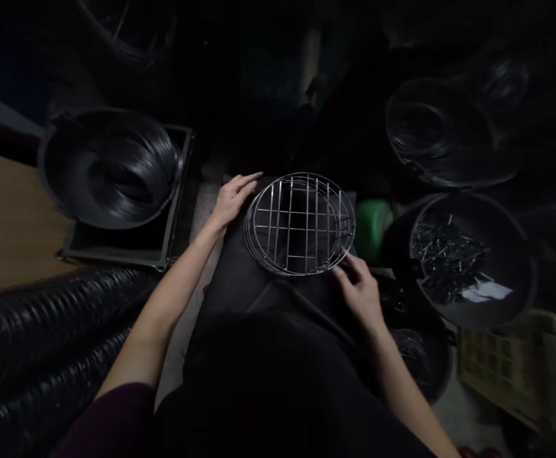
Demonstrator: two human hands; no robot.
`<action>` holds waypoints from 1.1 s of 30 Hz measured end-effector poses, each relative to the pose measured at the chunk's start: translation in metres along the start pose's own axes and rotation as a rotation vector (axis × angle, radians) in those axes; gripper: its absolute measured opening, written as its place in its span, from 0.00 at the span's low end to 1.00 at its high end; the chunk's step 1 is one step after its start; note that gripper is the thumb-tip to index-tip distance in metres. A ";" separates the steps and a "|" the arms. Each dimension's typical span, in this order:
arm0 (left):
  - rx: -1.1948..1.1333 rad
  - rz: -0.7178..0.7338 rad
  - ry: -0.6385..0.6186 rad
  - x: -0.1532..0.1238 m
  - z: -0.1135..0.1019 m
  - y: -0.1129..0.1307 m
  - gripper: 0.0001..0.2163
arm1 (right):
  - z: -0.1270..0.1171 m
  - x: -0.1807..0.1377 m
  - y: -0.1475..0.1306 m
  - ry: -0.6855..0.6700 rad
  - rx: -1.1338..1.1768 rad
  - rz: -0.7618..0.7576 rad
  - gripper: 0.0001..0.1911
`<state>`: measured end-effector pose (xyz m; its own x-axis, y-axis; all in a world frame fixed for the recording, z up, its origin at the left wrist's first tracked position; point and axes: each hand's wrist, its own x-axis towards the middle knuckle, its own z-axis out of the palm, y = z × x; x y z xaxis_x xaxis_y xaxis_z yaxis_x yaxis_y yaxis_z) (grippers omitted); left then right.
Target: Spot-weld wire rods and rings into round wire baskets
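Note:
A round metal wire rack [299, 224] with a crossed grid lies flat on my dark-clothed lap, and several wire rims show stacked at its left edge. My left hand [233, 200] rests beside the rack's upper left rim, fingers extended, holding nothing visible. My right hand [359, 289] is at the lower right rim, its fingertips on or just behind the wire. Whether those fingers grip the rim, I cannot tell.
A black basin of coiled wire [111, 168] sits on a green-edged crate [116, 251] at left. At right is a black basin of cut wire pieces [469, 254], with a green object [374, 229] beside it. Ribbed black coils [44, 337] lie lower left.

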<state>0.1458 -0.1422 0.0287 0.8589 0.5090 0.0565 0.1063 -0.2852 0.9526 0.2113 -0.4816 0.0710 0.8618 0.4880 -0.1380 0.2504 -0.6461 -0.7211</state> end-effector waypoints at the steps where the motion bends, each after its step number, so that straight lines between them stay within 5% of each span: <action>1: -0.023 -0.025 0.002 -0.003 -0.002 0.003 0.23 | -0.006 0.005 -0.005 0.034 0.058 0.028 0.28; 11: 0.158 0.019 -0.159 0.004 -0.005 0.041 0.27 | 0.004 0.042 -0.027 0.130 0.475 0.188 0.29; 17: 0.237 0.068 -0.207 0.011 -0.006 0.034 0.22 | 0.005 0.039 -0.023 0.136 0.387 0.125 0.25; 27: 0.079 0.125 -0.167 0.005 0.008 0.014 0.26 | 0.013 0.044 -0.005 0.174 0.287 0.066 0.22; 33: 0.072 0.115 -0.125 0.004 0.012 0.008 0.24 | 0.018 0.028 -0.007 0.309 -0.010 -0.037 0.21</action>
<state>0.1561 -0.1526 0.0333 0.9224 0.3666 0.1217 0.0361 -0.3957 0.9177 0.2258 -0.4523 0.0600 0.9451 0.3105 0.1022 0.2869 -0.6377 -0.7149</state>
